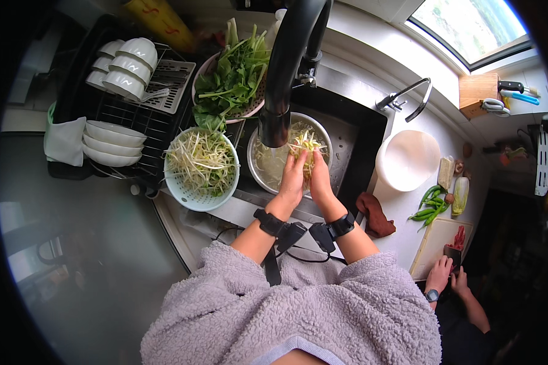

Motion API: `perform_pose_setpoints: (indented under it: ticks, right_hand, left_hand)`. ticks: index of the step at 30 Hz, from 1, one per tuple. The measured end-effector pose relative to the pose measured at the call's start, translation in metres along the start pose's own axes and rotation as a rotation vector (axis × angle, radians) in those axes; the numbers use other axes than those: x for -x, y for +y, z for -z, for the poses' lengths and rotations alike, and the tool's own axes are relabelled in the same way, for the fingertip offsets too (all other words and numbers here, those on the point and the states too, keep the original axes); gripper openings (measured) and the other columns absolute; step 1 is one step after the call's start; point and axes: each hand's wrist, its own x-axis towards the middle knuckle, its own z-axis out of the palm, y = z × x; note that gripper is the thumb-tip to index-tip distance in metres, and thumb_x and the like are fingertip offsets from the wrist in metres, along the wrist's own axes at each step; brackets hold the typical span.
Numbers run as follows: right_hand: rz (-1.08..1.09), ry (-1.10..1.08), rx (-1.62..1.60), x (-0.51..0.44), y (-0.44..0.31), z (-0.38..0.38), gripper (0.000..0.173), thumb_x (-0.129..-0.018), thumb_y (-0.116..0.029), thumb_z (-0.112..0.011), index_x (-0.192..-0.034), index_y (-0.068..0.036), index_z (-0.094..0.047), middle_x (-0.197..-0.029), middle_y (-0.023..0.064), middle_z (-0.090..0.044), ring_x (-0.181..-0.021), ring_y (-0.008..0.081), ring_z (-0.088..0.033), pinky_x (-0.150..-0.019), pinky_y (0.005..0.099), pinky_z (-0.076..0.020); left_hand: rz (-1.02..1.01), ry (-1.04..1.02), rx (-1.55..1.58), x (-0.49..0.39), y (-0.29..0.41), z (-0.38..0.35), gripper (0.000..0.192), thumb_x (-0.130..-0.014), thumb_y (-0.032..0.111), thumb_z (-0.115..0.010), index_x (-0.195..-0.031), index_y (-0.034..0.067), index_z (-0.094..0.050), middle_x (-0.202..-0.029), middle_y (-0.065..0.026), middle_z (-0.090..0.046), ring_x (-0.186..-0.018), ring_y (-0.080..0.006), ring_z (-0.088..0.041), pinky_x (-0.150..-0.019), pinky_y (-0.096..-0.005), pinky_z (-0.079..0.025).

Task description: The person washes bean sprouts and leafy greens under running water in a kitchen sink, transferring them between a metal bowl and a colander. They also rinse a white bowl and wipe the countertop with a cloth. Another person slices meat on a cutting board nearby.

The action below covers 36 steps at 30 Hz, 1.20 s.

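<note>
Between my left hand (293, 175) and my right hand (320, 174) I hold a clump of bean sprouts (307, 145). Both hands are over a round metal basin (255, 166) of water in the sink (347, 157), and more sprouts show in the water. The black faucet (276, 114) reaches over the basin and covers part of it. Left of the basin, a pale blue colander (195, 201) holds a heap of bean sprouts. Behind that, leafy greens (230, 80) fill a pink colander (254, 109).
White bowls (130, 68) and stacked dishes (112, 143) sit on a dish rack at left. Rightward lie a white round container (406, 159), a brown cloth (375, 214) and green chillies (431, 205). Another person's hands (439, 273) work with a knife and red meat on a cutting board (427, 255).
</note>
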Motion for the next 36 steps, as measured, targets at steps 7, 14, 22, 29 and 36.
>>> perform_pose_setpoints:
  ticks: [7,14,22,29,36]
  right_hand:
    - [-0.121,0.063,0.026,0.011,0.001,0.002,0.045,-0.094,-0.041,-0.038,-0.116,-0.003,-0.051,-0.106,0.0081,-0.057,-0.090,0.0151,-0.055,-0.076,0.0277,-0.0454]
    - [0.161,0.008,-0.185,0.050,-0.064,0.002,0.041,-0.097,-0.033,-0.036,-0.122,-0.003,-0.046,-0.113,0.0076,-0.055,-0.099,0.0142,-0.053,-0.085,0.0266,-0.0419]
    - [0.550,0.345,-0.320,0.065,-0.162,0.089,0.041,-0.098,-0.030,-0.029,-0.120,0.001,-0.044,-0.115,0.0119,-0.053,-0.104,0.0195,-0.053,-0.089,0.0295,-0.0424]
    - [0.026,0.544,0.351,0.022,-0.175,0.199,0.038,-0.091,-0.032,-0.045,-0.123,-0.012,-0.050,-0.112,0.0069,-0.053,-0.088,0.0224,-0.053,-0.065,0.0339,-0.0485]
    - [0.521,0.552,0.658,0.035,-0.159,0.159,0.024,-0.089,-0.013,-0.047,-0.100,0.001,-0.063,-0.085,0.0089,-0.066,-0.075,0.0142,-0.060,-0.063,0.0268,-0.0473]
  left_hand:
    - [0.127,0.092,-0.160,0.002,-0.001,0.002,0.031,-0.093,0.023,-0.049,-0.121,0.012,-0.043,-0.110,-0.0029,-0.056,-0.099,-0.0143,-0.055,-0.082,-0.0293,-0.045]
    - [0.047,-0.119,-0.234,0.043,0.026,-0.079,0.036,-0.093,0.019,-0.048,-0.126,0.009,-0.041,-0.115,-0.0052,-0.053,-0.104,-0.0139,-0.051,-0.088,-0.0272,-0.041]
    - [0.241,-0.524,-0.400,0.031,-0.039,-0.205,0.036,-0.091,0.017,-0.050,-0.124,0.005,-0.042,-0.111,-0.0086,-0.055,-0.100,-0.0154,-0.054,-0.085,-0.0282,-0.045]
    - [0.290,-0.438,-0.857,-0.005,-0.049,-0.219,0.048,-0.087,0.022,-0.055,-0.131,0.005,-0.042,-0.115,-0.0111,-0.057,-0.107,-0.0186,-0.053,-0.085,-0.0327,-0.043]
    - [0.315,-0.392,-0.370,0.001,-0.016,-0.123,0.030,-0.090,0.019,-0.050,-0.106,-0.006,-0.057,-0.103,-0.0130,-0.060,-0.097,-0.0218,-0.058,-0.082,-0.0329,-0.050]
